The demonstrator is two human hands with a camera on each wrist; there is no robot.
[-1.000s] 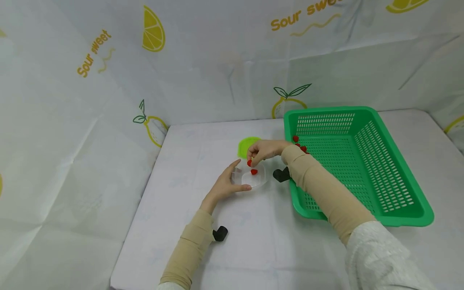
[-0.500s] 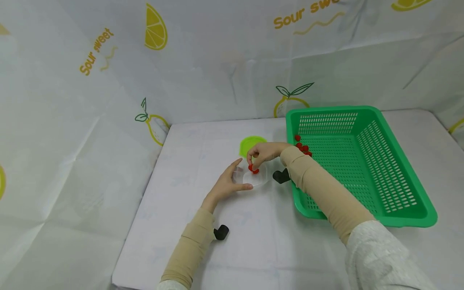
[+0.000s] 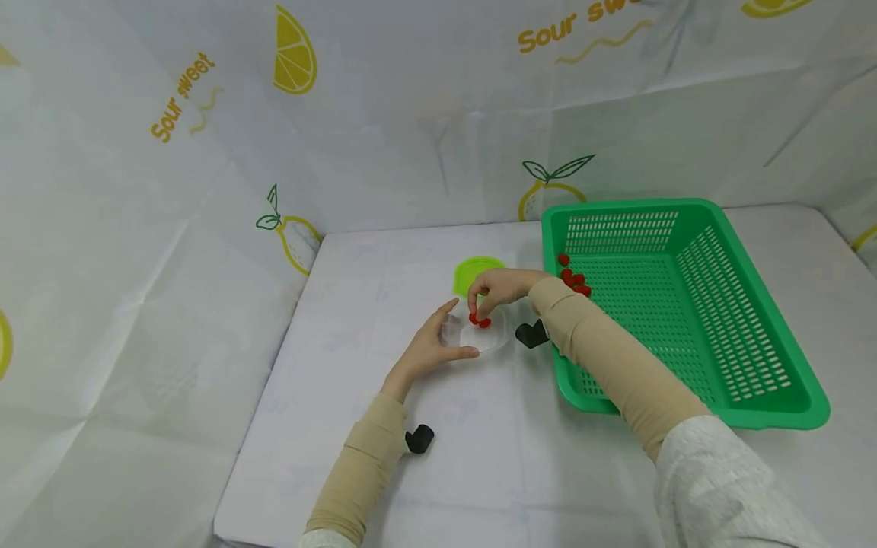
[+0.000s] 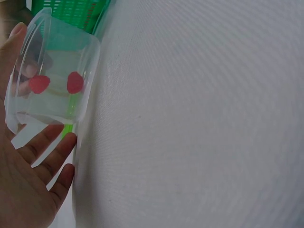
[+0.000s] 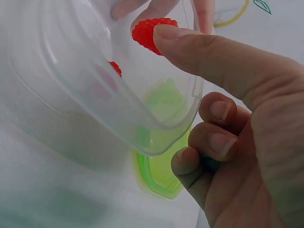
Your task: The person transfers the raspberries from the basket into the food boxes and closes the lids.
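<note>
A clear plastic tub [image 4: 61, 107] sits on the white-covered table, with my left hand [image 3: 426, 350] round its left side, thumb and fingers spread along it. My right hand [image 3: 502, 286] is over the tub and pinches a red raspberry [image 5: 146, 34] between thumb and forefinger, inside the rim. Its other fingers are curled outside the tub wall in the right wrist view. A second raspberry [image 4: 75, 82] lies on the tub's bottom. Just behind the tub is a bright green lid [image 3: 473, 274], partly hidden by the right hand.
To the right stands a large green slotted basket [image 3: 774, 417], under the right forearm. Several raspberries [image 3: 578, 280] lie in its left back corner. A white cloth backdrop [image 3: 411, 137] printed with lemons rises behind the table.
My right hand has lowered the pinched raspberry into the tub, near the one lying there, then stays almost still. The left hand keeps its place on the tub.
</note>
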